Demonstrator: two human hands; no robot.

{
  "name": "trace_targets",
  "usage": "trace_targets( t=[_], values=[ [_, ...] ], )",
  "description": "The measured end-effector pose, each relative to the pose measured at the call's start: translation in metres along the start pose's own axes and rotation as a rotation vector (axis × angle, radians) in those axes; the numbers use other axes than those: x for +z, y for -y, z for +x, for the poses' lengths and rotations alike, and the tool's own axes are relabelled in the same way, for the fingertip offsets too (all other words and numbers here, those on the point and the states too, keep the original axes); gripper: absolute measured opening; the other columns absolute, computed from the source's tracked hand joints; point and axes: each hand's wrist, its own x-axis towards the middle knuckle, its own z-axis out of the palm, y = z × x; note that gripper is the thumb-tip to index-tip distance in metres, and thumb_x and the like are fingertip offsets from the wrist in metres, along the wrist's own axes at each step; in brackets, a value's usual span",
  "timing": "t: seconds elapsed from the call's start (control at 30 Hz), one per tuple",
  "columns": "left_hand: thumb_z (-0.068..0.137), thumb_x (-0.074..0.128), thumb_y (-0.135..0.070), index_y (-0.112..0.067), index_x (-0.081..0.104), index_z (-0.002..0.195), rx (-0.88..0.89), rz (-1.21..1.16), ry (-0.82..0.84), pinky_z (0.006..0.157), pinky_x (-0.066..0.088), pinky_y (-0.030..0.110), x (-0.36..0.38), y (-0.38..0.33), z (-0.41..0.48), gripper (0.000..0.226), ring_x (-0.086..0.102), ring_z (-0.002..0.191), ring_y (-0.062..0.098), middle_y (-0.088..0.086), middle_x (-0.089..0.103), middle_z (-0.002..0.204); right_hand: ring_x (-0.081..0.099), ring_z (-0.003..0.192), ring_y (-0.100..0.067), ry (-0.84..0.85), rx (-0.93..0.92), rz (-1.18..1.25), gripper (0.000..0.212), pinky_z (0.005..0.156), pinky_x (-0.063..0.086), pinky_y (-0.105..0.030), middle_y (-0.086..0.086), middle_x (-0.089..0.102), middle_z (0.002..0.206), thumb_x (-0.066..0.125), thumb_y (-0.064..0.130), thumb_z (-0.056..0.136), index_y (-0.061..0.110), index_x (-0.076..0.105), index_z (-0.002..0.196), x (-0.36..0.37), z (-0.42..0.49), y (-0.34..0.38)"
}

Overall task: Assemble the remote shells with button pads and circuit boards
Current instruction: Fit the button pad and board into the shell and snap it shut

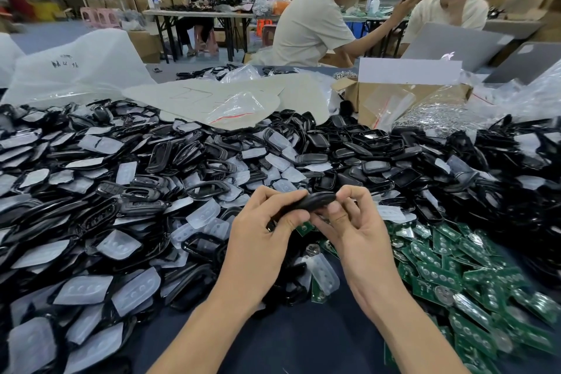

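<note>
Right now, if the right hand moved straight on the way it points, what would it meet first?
Probably the left hand, whose fingers grip the same black shell just ahead of the right hand. Depth is hard to judge.

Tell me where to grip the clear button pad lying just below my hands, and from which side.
Pinch the clear button pad by its near edge, coming from your side. It lies flat and thin atop a circuit board, and that edge faces the bare tabletop with nothing over it.
</note>
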Motion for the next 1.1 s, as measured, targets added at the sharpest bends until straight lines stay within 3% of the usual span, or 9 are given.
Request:
trace_targets(
  t=[0.13, 0.23, 0.43, 0.5, 0.63, 0.7, 0.77, 0.87, 1.1],
  values=[
    [0.087, 0.075, -0.011, -0.046, 0.073, 0.102, 0.034, 0.001, -0.058, 0.073, 0.039, 0.007, -0.002, 0.001, 0.001, 0.039, 0.058, 0.083, 0.002, -0.019, 0.060, 0.089, 0.071, 0.110, -0.023, 0.043, 0.011, 0.010, 0.004, 0.092, 0.056, -0.026, -0.004, 0.073, 0.103, 0.067, 0.030, 0.088, 0.032, 0.063, 0.087, 0.001, -0.001, 0.000],
    [0.085, 0.076, -0.006, -0.047, 0.073, 0.101, 0.076, 0.011, -0.087, 0.069, 0.039, 0.007, -0.003, 0.000, 0.000, 0.044, 0.057, 0.077, 0.001, -0.021, 0.059, 0.084, 0.071, 0.110, -0.024, 0.058, 0.005, 0.031, 0.013, 0.092, 0.056, -0.027, -0.005, 0.073, 0.102, 0.072, 0.038, 0.083, 0.030, 0.062, 0.087, 0.002, -0.001, 0.001],
    [0.085, 0.074, 0.002, -0.033, 0.077, 0.108, 0.181, 0.086, -0.128, 0.068, 0.040, 0.006, -0.001, -0.001, -0.005, 0.042, 0.058, 0.075, 0.002, -0.015, 0.061, 0.084, 0.073, 0.102, -0.021, 0.067, 0.022, 0.133, 0.007, 0.088, 0.057, -0.025, -0.003, 0.073, 0.096, 0.070, 0.030, 0.082, 0.029, 0.063, 0.082, 0.003, -0.002, 0.005],
    [0.085, 0.076, -0.004, -0.034, 0.077, 0.107, 0.175, 0.065, -0.133, 0.070, 0.040, 0.007, -0.001, -0.002, -0.005, 0.038, 0.058, 0.077, 0.003, -0.014, 0.062, 0.086, 0.073, 0.099, -0.019, 0.063, 0.027, 0.151, 0.009, 0.086, 0.058, -0.025, -0.003, 0.072, 0.095, 0.064, 0.021, 0.086, 0.028, 0.064, 0.081, 0.004, -0.002, 0.006],
    [0.084, 0.071, -0.038, -0.044, 0.074, 0.104, 0.080, -0.016, -0.084, 0.081, 0.043, 0.009, -0.001, -0.008, -0.003, 0.021, 0.063, 0.096, 0.005, -0.018, 0.064, 0.098, 0.073, 0.102, -0.022, 0.041, 0.078, 0.216, 0.008, 0.086, 0.058, -0.026, -0.012, 0.069, 0.105, 0.061, 0.017, 0.087, 0.024, 0.063, 0.084, 0.003, -0.002, 0.005],
    [0.083, 0.069, -0.042, -0.043, 0.073, 0.103, 0.063, -0.042, -0.058, 0.083, 0.043, 0.009, -0.001, -0.011, -0.002, 0.021, 0.063, 0.098, 0.004, -0.018, 0.064, 0.100, 0.072, 0.104, -0.023, 0.045, 0.093, 0.246, 0.007, 0.087, 0.058, -0.026, -0.014, 0.068, 0.108, 0.061, 0.017, 0.087, 0.024, 0.063, 0.084, 0.002, -0.002, 0.005],
    [0.084, 0.071, -0.039, -0.041, 0.074, 0.101, 0.042, -0.065, -0.045, 0.079, 0.043, 0.008, -0.001, -0.012, -0.003, 0.018, 0.062, 0.092, 0.004, -0.018, 0.064, 0.098, 0.072, 0.104, -0.022, 0.054, 0.097, 0.253, 0.006, 0.087, 0.058, -0.026, -0.014, 0.067, 0.106, 0.063, 0.018, 0.086, 0.024, 0.064, 0.084, 0.002, -0.001, 0.004],
    [0.089, 0.075, -0.019, -0.037, 0.074, 0.099, 0.016, -0.060, -0.038, 0.075, 0.041, 0.008, -0.002, -0.010, -0.004, 0.021, 0.060, 0.083, 0.003, -0.019, 0.060, 0.093, 0.071, 0.100, -0.019, 0.070, 0.088, 0.244, 0.009, 0.088, 0.057, -0.026, -0.011, 0.064, 0.100, 0.064, 0.017, 0.085, 0.026, 0.065, 0.082, 0.001, 0.000, 0.004],
    [0.086, 0.074, -0.003, -0.040, 0.074, 0.092, 0.039, 0.002, -0.096, 0.073, 0.039, 0.006, -0.005, -0.012, -0.003, 0.037, 0.060, 0.083, 0.001, -0.018, 0.060, 0.087, 0.070, 0.106, -0.021, 0.107, 0.062, 0.213, 0.014, 0.091, 0.056, -0.025, -0.012, 0.068, 0.105, 0.061, 0.013, 0.088, 0.025, 0.063, 0.082, 0.002, -0.002, 0.003]
  ],
)
